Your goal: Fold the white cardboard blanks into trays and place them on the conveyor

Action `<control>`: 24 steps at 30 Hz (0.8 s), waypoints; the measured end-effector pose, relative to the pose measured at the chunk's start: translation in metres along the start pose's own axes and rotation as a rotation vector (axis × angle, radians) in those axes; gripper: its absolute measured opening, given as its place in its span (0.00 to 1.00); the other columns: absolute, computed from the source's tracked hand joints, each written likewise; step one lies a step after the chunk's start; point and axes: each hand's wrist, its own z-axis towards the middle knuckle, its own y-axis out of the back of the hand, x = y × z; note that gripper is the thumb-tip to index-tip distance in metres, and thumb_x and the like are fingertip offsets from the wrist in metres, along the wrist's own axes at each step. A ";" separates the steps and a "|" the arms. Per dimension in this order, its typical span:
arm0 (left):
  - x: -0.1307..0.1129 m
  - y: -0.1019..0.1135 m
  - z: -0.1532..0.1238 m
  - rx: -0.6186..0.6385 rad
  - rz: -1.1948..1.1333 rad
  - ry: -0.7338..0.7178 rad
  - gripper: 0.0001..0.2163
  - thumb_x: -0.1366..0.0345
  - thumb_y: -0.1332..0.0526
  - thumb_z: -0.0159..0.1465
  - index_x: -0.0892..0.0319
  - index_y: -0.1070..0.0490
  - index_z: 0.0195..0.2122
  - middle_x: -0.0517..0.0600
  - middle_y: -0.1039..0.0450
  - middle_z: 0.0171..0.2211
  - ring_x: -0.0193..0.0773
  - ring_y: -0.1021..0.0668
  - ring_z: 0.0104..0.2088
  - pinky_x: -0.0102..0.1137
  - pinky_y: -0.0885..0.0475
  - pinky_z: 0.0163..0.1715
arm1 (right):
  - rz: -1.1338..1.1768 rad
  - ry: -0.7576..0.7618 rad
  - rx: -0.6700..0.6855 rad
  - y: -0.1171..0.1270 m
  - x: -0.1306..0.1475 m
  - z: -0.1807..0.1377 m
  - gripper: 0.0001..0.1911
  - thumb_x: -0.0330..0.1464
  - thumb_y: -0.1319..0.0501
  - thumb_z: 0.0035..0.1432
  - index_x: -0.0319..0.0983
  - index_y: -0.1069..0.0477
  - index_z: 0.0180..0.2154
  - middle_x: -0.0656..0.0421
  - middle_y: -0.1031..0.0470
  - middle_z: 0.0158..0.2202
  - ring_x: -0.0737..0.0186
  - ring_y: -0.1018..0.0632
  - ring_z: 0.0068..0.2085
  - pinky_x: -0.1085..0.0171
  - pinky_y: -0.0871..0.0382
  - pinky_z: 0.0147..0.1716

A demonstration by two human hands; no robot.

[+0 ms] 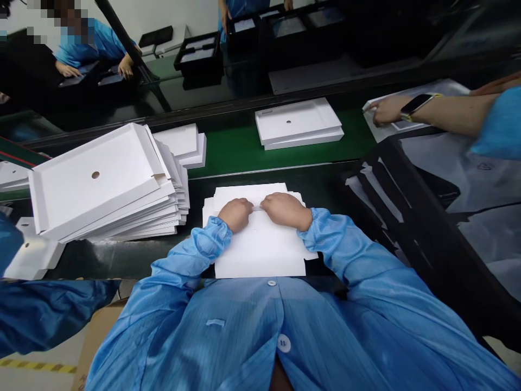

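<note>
A flat white cardboard box blank (260,247) lies on the dark bench right in front of me. My left hand (236,213) and my right hand (286,209) rest on it side by side, fingers curled down and pinching a raised fold or flap of the cardboard between them. Both wrists are in blue sleeves. The far edge of the blank shows just beyond my knuckles.
A tall, slanted stack of folded white trays (109,184) with a round hole stands at my left. Two finished white boxes (299,124) sit on the green conveyor belt (240,149). A co-worker's arm with a wristwatch (419,103) reaches in from the right; black trays (427,217) lie right.
</note>
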 end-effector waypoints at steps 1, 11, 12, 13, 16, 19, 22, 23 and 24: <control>0.002 0.004 0.006 0.034 -0.016 0.023 0.12 0.68 0.45 0.69 0.60 0.24 0.48 0.56 0.24 0.43 0.45 0.23 0.44 0.37 0.31 0.44 | 0.020 -0.027 0.014 0.000 -0.003 0.004 0.17 0.33 0.51 0.71 0.36 0.24 0.46 0.50 0.20 0.43 0.54 0.23 0.44 0.60 0.37 0.42; 0.021 0.011 0.006 -0.062 -0.015 -0.068 0.17 0.58 0.39 0.68 0.53 0.27 0.56 0.54 0.26 0.49 0.45 0.25 0.50 0.38 0.33 0.50 | -0.067 0.055 -0.135 -0.009 -0.008 -0.008 0.22 0.43 0.46 0.70 0.39 0.29 0.57 0.49 0.25 0.47 0.51 0.28 0.49 0.58 0.40 0.46; 0.022 0.006 0.003 -0.100 -0.003 -0.092 0.18 0.57 0.39 0.68 0.53 0.27 0.57 0.55 0.27 0.49 0.46 0.27 0.51 0.40 0.34 0.52 | -0.071 0.057 -0.156 -0.011 -0.008 -0.010 0.22 0.44 0.44 0.69 0.39 0.29 0.57 0.49 0.25 0.48 0.51 0.29 0.49 0.57 0.41 0.47; 0.022 0.002 0.000 -0.126 0.011 -0.102 0.18 0.56 0.39 0.67 0.53 0.27 0.57 0.55 0.28 0.50 0.47 0.28 0.51 0.41 0.34 0.52 | -0.072 0.052 -0.171 -0.013 -0.008 -0.010 0.21 0.43 0.44 0.68 0.39 0.28 0.56 0.49 0.26 0.49 0.51 0.29 0.50 0.57 0.41 0.48; 0.022 -0.010 -0.001 -0.164 0.048 -0.090 0.17 0.59 0.42 0.70 0.55 0.28 0.58 0.57 0.29 0.48 0.48 0.28 0.51 0.42 0.36 0.52 | -0.080 0.055 -0.193 -0.018 -0.008 -0.007 0.18 0.40 0.46 0.70 0.38 0.26 0.53 0.50 0.26 0.49 0.53 0.30 0.48 0.57 0.42 0.48; 0.020 -0.021 -0.001 -0.219 0.058 -0.088 0.17 0.61 0.46 0.71 0.57 0.29 0.59 0.58 0.29 0.49 0.47 0.29 0.50 0.42 0.36 0.52 | -0.109 0.083 -0.204 -0.020 -0.007 -0.004 0.19 0.39 0.49 0.71 0.36 0.27 0.52 0.49 0.26 0.47 0.53 0.30 0.47 0.57 0.42 0.47; 0.019 -0.027 -0.002 -0.311 0.056 -0.101 0.16 0.63 0.46 0.72 0.59 0.28 0.58 0.59 0.29 0.49 0.47 0.28 0.50 0.42 0.36 0.52 | -0.130 0.076 -0.205 -0.022 -0.006 -0.005 0.19 0.38 0.49 0.72 0.34 0.28 0.53 0.48 0.26 0.48 0.53 0.29 0.46 0.57 0.42 0.46; 0.020 -0.029 -0.002 -0.340 0.058 -0.109 0.16 0.63 0.46 0.71 0.59 0.28 0.57 0.59 0.29 0.49 0.47 0.28 0.50 0.42 0.35 0.52 | -0.136 0.073 -0.202 -0.023 -0.005 -0.006 0.19 0.38 0.50 0.72 0.34 0.28 0.54 0.47 0.26 0.48 0.53 0.29 0.46 0.57 0.41 0.46; 0.020 -0.030 -0.002 -0.361 0.061 -0.119 0.15 0.64 0.45 0.71 0.59 0.27 0.56 0.59 0.28 0.48 0.47 0.27 0.49 0.42 0.35 0.51 | -0.142 0.073 -0.197 -0.024 -0.005 -0.006 0.19 0.37 0.50 0.72 0.34 0.28 0.54 0.47 0.25 0.48 0.53 0.29 0.46 0.57 0.41 0.45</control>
